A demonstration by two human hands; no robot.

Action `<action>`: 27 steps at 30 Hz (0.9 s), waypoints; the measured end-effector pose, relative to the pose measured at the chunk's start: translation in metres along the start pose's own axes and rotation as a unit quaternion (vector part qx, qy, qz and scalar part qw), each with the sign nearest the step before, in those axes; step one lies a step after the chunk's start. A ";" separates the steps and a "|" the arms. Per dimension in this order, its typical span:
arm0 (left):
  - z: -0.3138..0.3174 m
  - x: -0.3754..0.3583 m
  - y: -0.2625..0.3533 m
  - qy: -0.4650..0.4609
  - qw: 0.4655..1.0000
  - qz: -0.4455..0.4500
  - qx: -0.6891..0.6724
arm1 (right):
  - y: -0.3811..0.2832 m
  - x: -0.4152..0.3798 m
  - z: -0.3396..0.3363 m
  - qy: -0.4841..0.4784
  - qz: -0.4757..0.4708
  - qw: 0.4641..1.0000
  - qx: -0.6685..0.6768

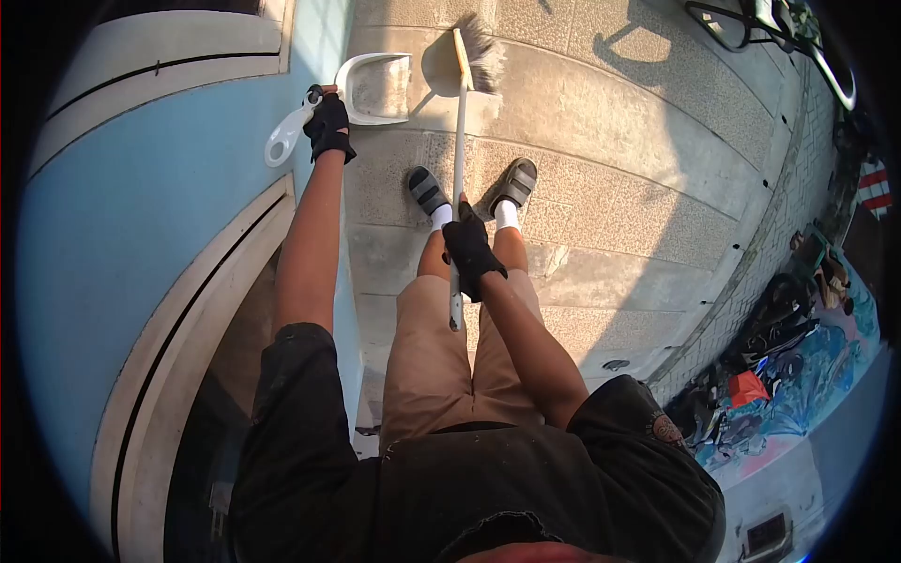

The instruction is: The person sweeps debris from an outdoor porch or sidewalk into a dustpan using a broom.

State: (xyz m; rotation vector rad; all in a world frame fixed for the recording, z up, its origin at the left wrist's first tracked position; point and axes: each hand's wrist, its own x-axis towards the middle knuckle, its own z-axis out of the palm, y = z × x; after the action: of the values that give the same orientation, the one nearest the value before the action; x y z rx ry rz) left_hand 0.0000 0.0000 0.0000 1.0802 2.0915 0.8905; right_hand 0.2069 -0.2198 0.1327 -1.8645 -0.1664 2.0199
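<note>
Dustpan and broom on sunlit paving (601, 211), seen from above. The left hand (328, 120), in a black fingerless glove, is curled around the base of the handle of a white dustpan (345, 83), upper left of the frame, beside the blue wall (178, 169). The right hand (472, 246), gloved alike, is wrapped around the pole of a broom (460, 141), near the centre; the grey bristles (483, 58) lie at top centre, apart from the dustpan.

Points of likely failure: (a) The dustpan's mouth faces right; tipping that edge downward would spill any contents, though glare hides whether it holds debris. (b) The bristles reach higher in the frame than the dustpan, so a level leftward stroke could partly miss the mouth. (c) With one hand on the pole, the broom head may twist if the grip slackens. (d) The pole runs between the sandals (428, 190), closest to the left one; a wide sideways swing could strike a foot, and its near end could knock a thigh. (e) The handle's looped end, close to the wall, could catch there. Contact between dustpan and paving cannot be judged.
</note>
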 end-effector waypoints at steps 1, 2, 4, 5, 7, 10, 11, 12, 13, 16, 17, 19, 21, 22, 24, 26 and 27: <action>-0.003 -0.001 0.003 -0.011 1.000 -0.003 -0.006 | -0.001 -0.003 0.001 0.002 0.003 1.000 0.001; -0.005 -0.003 0.006 -0.023 1.000 -0.006 -0.013 | -0.002 -0.006 0.004 -0.017 0.004 1.000 -0.010; -0.010 0.001 0.006 -0.012 1.000 0.005 -0.008 | -0.003 -0.006 -0.002 -0.093 0.024 0.993 0.072; -0.004 -0.003 0.006 -0.011 1.000 0.003 -0.012 | -0.004 -0.010 -0.011 -0.154 0.051 0.976 0.146; 0.000 -0.002 0.005 -0.017 1.000 0.008 -0.011 | -0.012 -0.030 -0.030 -0.170 0.053 0.968 0.180; -0.001 -0.002 0.004 -0.017 1.000 0.019 -0.017 | -0.015 -0.072 -0.065 -0.108 0.038 0.989 0.090; -0.001 -0.005 0.004 -0.015 0.999 0.025 -0.030 | -0.008 -0.078 -0.074 -0.068 0.026 0.997 0.022; -0.002 -0.005 0.004 -0.011 1.000 0.021 -0.017 | -0.003 -0.083 -0.074 -0.069 0.028 0.997 0.021; -0.003 -0.005 0.002 -0.010 1.000 0.019 -0.017 | 0.000 -0.089 -0.074 -0.008 -0.001 0.999 -0.037; -0.003 -0.007 0.001 -0.010 0.999 0.021 -0.029 | 0.014 -0.074 -0.065 0.073 -0.024 0.994 -0.073; -0.004 -0.008 0.002 -0.006 0.999 0.017 -0.034 | 0.021 -0.059 -0.058 0.093 -0.018 0.994 -0.050; -0.003 -0.007 0.001 0.001 0.999 0.018 -0.040 | 0.030 -0.028 -0.040 0.039 0.008 0.998 0.050; -0.004 -0.007 -0.004 -0.005 0.998 0.029 -0.050 | 0.037 -0.017 -0.013 0.025 0.019 0.998 0.048; -0.005 -0.008 -0.004 -0.007 0.997 0.023 -0.070 | 0.038 -0.013 -0.004 -0.008 0.025 0.998 0.060; -0.008 -0.008 -0.004 -0.005 0.998 0.029 -0.052 | 0.035 -0.015 0.006 -0.096 0.034 0.981 0.164; -0.008 -0.009 -0.003 -0.002 0.999 0.037 -0.039 | 0.028 -0.022 0.003 -0.128 0.050 0.972 0.190; -0.009 -0.009 -0.002 -0.004 0.998 0.030 -0.046 | 0.023 -0.024 -0.001 -0.160 0.066 0.961 0.214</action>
State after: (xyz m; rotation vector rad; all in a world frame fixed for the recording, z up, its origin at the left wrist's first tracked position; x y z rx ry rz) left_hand -0.0032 -0.0110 0.0054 1.1017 1.9999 0.9997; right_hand 0.2038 -0.2500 0.1474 -1.3100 0.2960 2.2199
